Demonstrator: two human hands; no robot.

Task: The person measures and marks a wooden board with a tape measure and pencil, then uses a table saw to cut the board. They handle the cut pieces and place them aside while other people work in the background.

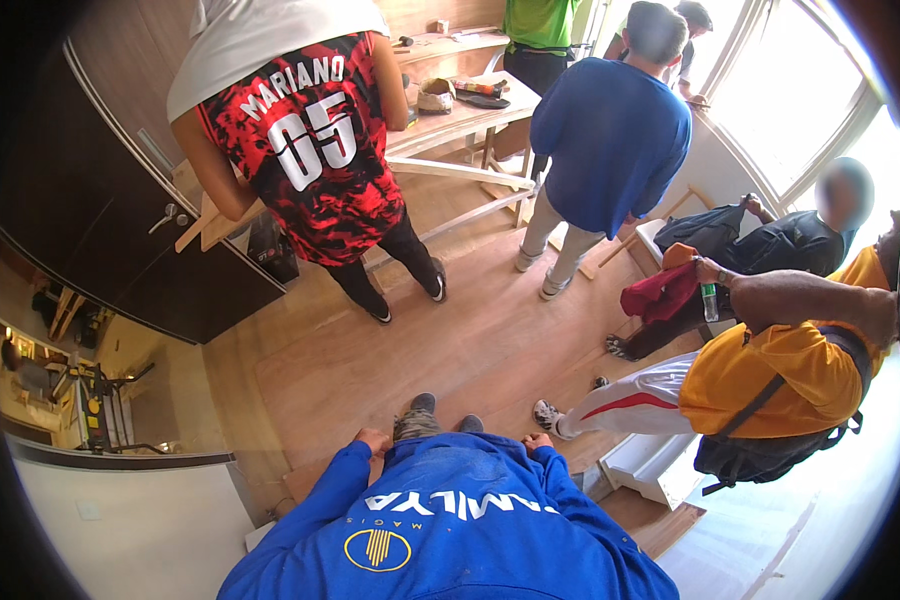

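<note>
The left hand (374, 441) and the right hand (537, 441) rest against the front of the person's own blue sweatshirt (440, 520), one at each side of the waist, holding nothing; the fingers of both look curled in, though how tightly I cannot tell. Below them two grey shoes (440, 408) stand on the wooden floor (390, 360). Farther off, several other people stand around a wooden bench (450, 120) near the far wall.
</note>
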